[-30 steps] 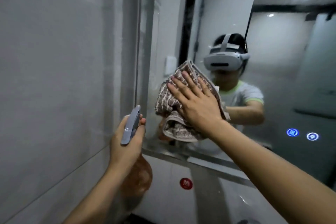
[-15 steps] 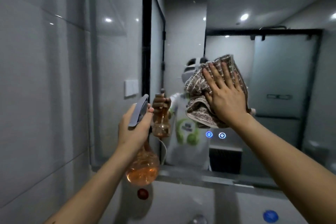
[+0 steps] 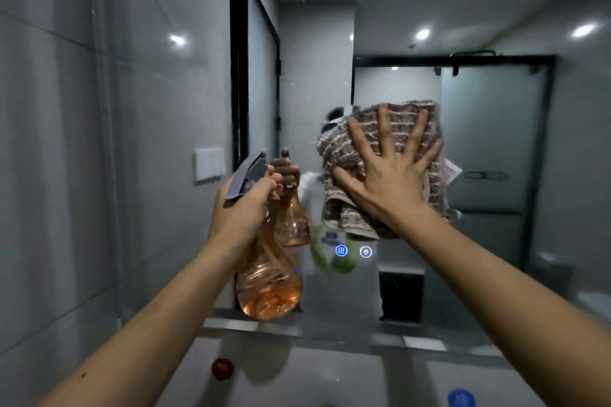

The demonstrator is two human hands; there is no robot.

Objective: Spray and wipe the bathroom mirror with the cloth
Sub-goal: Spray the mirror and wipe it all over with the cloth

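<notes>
The bathroom mirror (image 3: 479,149) fills the wall ahead. A brown and white striped cloth (image 3: 350,208) lies bunched flat against the glass at its middle. My right hand (image 3: 391,175) presses on the cloth with fingers spread and straight. My left hand (image 3: 243,205) grips the neck of an amber spray bottle (image 3: 269,287) with a grey trigger head, held upright just left of the cloth and close to the glass. The bottle's reflection shows right behind it.
A grey tiled wall (image 3: 66,142) stands close on the left with a white switch plate (image 3: 209,164). Two lit touch buttons (image 3: 353,251) glow on the mirror below the cloth. Red (image 3: 222,368) and blue (image 3: 461,398) tap marks sit on the white ledge below.
My right hand has slid the cloth to the right and slightly up across the glass, with fingers now spread wider. My view swung right along the mirror. The bottle stays gripped in my left hand.
</notes>
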